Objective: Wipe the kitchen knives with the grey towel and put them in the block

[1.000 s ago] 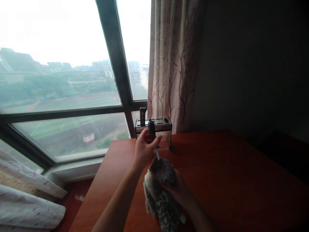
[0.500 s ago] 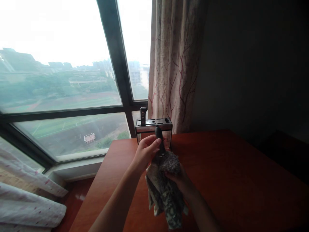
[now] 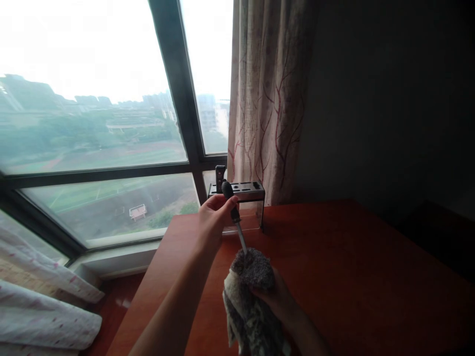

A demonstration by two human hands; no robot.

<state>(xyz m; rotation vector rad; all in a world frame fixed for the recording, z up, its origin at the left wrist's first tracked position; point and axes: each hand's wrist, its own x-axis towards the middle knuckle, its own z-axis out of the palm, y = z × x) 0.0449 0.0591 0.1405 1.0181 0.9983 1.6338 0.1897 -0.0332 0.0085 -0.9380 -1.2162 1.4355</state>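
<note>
My left hand (image 3: 214,220) pinches the ribbed black handle of a sharpening steel (image 3: 242,240), which tilts down to the right over the table. Its thin grey rod runs into a fuzzy grey cloth (image 3: 256,272), and the tip is hidden there. My right hand (image 3: 274,299) is closed around the cloth from the right side, with some fingers out of sight. Loose patterned folds hang below the grip. Just beyond my left hand stands a knife holder (image 3: 245,189) with a slotted top and clear sides. A black knife handle (image 3: 219,173) sticks up from its left end.
The reddish-brown wooden table (image 3: 319,247) spreads out under both hands. A large window (image 3: 92,123) takes up the left, with a patterned curtain (image 3: 267,99) behind the knife holder. White curtain fabric (image 3: 48,316) lies at lower left, and a dark wall rises on the right.
My left hand has drawn the handle up and to the left, baring a length of grey rod. The cloth and my right hand have moved slightly down.
</note>
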